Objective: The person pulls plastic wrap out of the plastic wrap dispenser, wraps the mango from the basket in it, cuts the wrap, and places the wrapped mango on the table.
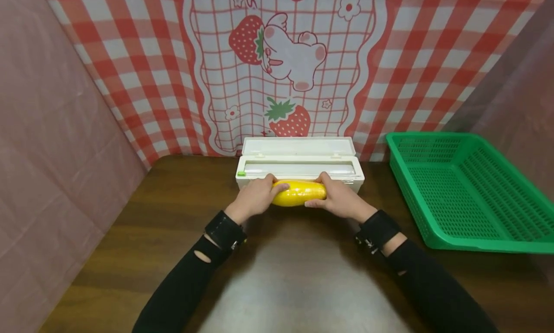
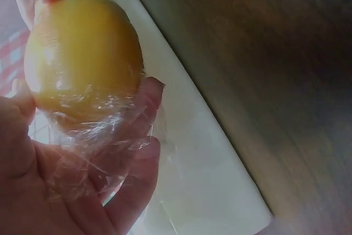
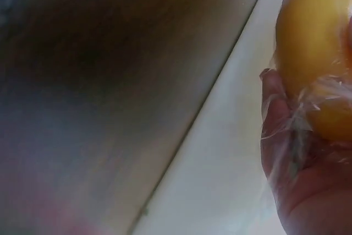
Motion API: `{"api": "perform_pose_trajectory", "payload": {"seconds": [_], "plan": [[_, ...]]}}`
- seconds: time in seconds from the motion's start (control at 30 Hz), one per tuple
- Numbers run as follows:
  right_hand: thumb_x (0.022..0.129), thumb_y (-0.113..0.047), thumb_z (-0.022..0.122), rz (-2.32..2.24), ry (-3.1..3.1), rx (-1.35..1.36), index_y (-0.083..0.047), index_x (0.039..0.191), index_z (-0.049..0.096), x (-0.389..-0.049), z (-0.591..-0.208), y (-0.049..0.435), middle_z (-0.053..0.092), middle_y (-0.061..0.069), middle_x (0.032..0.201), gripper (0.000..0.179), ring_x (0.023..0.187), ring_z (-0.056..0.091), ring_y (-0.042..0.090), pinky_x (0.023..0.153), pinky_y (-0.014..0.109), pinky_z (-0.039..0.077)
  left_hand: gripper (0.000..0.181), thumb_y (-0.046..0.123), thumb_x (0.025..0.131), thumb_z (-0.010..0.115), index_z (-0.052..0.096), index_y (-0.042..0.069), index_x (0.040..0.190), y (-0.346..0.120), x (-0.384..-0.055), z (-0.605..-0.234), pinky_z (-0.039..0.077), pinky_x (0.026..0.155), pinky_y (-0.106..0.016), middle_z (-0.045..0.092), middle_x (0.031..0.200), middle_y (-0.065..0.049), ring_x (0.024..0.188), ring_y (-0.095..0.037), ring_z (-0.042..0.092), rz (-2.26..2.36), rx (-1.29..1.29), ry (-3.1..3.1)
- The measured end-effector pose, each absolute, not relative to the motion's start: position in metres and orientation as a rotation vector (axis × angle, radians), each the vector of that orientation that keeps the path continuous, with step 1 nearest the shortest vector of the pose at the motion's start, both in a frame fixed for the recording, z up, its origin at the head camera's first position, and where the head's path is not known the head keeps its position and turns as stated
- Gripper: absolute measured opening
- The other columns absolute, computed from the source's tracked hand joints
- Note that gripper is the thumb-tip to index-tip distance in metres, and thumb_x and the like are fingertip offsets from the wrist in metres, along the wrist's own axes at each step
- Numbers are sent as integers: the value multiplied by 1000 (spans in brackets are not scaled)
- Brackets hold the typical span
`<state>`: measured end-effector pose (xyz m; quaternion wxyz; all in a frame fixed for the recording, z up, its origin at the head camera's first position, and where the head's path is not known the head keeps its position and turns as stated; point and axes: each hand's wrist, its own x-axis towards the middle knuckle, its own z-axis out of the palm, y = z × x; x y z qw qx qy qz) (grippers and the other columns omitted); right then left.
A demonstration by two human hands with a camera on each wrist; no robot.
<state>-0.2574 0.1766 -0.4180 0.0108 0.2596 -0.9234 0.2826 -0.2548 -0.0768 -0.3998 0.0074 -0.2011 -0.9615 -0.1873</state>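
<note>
An oblong, smooth yellow fruit (image 1: 298,194) lies sideways between my two hands, covered with shiny cling film (image 2: 93,127). My left hand (image 1: 256,197) grips its left end, thumb across the near side. At the other end, my right hand (image 1: 344,197) holds it with the thumb below and fingers behind. Loose wrinkled film hangs over the left fingers in the left wrist view, and more lies across the right hand in the right wrist view. Directly behind the fruit is a white cling film dispenser (image 1: 360,174), its lid (image 1: 298,146) raised and a film roll (image 1: 298,169) inside.
A green slotted plastic basket (image 1: 411,198) stands on the right of the brown wooden table (image 1: 277,285). Behind the dispenser hangs a red-and-white checked cloth (image 1: 151,58) with strawberry prints. A small green slider (image 1: 241,173) sits at the dispenser's left end.
</note>
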Motion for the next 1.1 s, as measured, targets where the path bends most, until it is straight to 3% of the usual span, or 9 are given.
{"api": "perform_pose_trajectory", "payload": {"seconds": [0.47,0.7,0.9,1.1], "plan": [[76,-65,58,1016,-2943,666,-16,108,46,-260,-422,176,55,2,81,60,66,51,18,57,33,43,64,62,94,16,56,13,103,-73,-262,-404,39,57,-32,49,68,-3,63,-19,49,-583,-580,-2986],[75,-67,56,1138,-2926,567,-17,107,51,-255,-426,172,58,1,79,59,62,53,19,53,34,45,67,59,96,11,60,14,88,-71,-263,-408,39,55,-32,49,63,-3,59,-20,48,-596,-527,-3013],[77,-64,57,1191,-2885,537,-20,103,58,-253,-430,168,59,-1,80,52,66,55,16,59,32,46,63,56,97,13,59,14,95,-69,-261,-414,40,53,-31,49,65,-3,58,-18,48,-644,-453,-2988],[78,-61,59,1330,-2923,498,-17,95,58,-253,-423,167,60,4,80,47,63,57,24,53,36,46,67,55,98,9,59,13,80,-65,-260,-418,40,48,-35,49,62,-6,55,-22,49,-613,-349,-2972]]}}
